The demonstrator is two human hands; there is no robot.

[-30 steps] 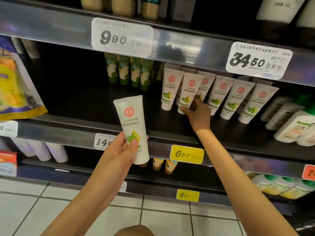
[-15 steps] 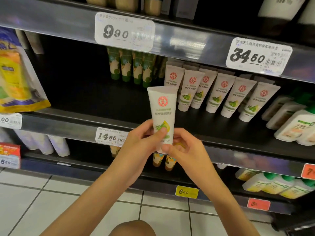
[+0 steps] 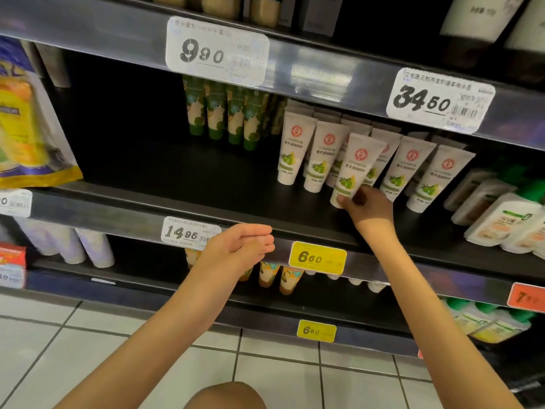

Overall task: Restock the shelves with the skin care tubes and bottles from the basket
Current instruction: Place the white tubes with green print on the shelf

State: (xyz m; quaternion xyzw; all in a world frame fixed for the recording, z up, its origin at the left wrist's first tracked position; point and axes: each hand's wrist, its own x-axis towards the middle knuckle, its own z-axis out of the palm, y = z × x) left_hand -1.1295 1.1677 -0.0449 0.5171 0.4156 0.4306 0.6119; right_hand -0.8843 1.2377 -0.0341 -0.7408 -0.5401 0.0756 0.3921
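My right hand [image 3: 364, 205] pinches the bottom of a white tube with a red logo and green olive print [image 3: 354, 168], standing it on the middle black shelf [image 3: 182, 178] in front of a row of matching white tubes [image 3: 321, 156]. My left hand [image 3: 240, 246] hovers in front of the shelf's front rail, fingers loosely curled and holding nothing. The basket is out of view.
Green-and-cream tubes [image 3: 224, 113] stand at the back left of the same shelf, whose left half is bare. White bottles with green caps [image 3: 501, 219] lie at the right. Price tags line the rails. A yellow pouch [image 3: 26, 134] hangs at far left. Tiled floor lies below.
The tube passed from my left hand to my right. My right hand carried it up and right onto the shelf, and my left hand let go and now hangs with nothing in it.
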